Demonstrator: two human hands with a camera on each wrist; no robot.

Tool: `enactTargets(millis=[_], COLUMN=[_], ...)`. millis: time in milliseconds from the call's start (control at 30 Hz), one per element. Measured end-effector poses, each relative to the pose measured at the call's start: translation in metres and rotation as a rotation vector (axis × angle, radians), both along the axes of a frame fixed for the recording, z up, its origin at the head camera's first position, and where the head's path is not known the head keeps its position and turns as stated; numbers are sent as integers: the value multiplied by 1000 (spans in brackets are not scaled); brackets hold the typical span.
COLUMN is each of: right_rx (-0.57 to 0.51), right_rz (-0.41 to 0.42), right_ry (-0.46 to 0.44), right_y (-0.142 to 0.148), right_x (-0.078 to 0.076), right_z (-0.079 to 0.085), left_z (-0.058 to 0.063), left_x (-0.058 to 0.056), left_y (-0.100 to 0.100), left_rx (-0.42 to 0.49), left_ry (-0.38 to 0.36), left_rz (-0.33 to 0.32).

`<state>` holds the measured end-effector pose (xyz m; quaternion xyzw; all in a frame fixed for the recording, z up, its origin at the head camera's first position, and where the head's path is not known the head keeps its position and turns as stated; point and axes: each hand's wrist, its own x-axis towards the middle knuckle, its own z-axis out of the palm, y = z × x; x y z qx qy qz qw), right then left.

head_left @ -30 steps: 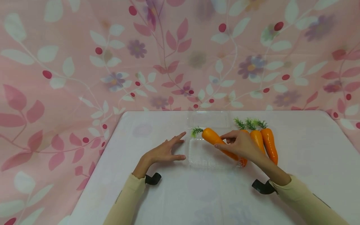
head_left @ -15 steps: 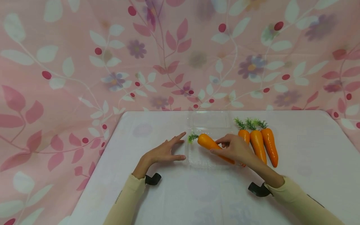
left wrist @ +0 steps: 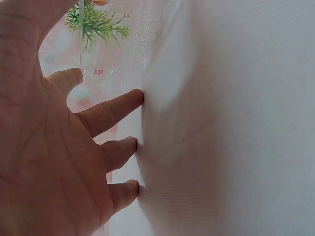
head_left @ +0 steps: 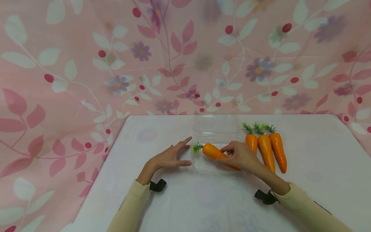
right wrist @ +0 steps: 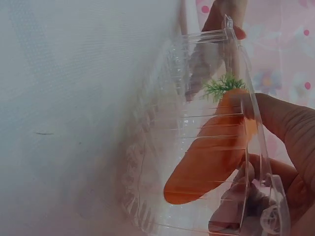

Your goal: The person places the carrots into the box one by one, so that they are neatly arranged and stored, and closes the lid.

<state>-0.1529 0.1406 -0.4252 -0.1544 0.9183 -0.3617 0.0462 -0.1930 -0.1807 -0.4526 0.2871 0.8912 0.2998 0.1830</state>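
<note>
My right hand (head_left: 242,156) pinches an orange carrot (head_left: 210,150) with a green leafy top, thumb on one side and fingers on the other. The carrot lies slantwise within the clear plastic clamshell box (head_left: 202,166), its top toward the left wall and its tip toward the right front. Through the box wall, the right wrist view shows the carrot body (right wrist: 204,160) tilted, tip low. Left of the box, my left hand (head_left: 166,158) has its fingers spread and thumb out, close to the box's side. In the left wrist view its fingertips (left wrist: 132,96) rest on the white cloth.
The box's clear lid (head_left: 215,123) stands open at the back. Three more carrots lie side by side right of the box: one partly behind my right hand (head_left: 251,140), a middle one (head_left: 265,149) and an outer one (head_left: 278,151). A floral curtain (head_left: 185,58) hangs behind the table.
The right hand has brought the carrot down and slightly left into the box, turning it flatter. The left hand has stayed in place.
</note>
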Motion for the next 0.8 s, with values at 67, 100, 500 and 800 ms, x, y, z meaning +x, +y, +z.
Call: enactTargets(millis=[67,100,500,800], right_rx=[22,34,71,136], right_rz=[-14,-20,-114,-67], right_ry=[9,16,119,78], right_y=[-1,-2,-7,-10], right_x=[1,1,4,5], right_z=[-1,-1,-3,-6], left_z=[0,0,1,0], left_x=[0,1,1,1], left_y=[0,0,0,-1], left_rx=[-3,-7,1,-4], left_ry=[0,0,-6,-5], left_rz=[1,3,-3,2])
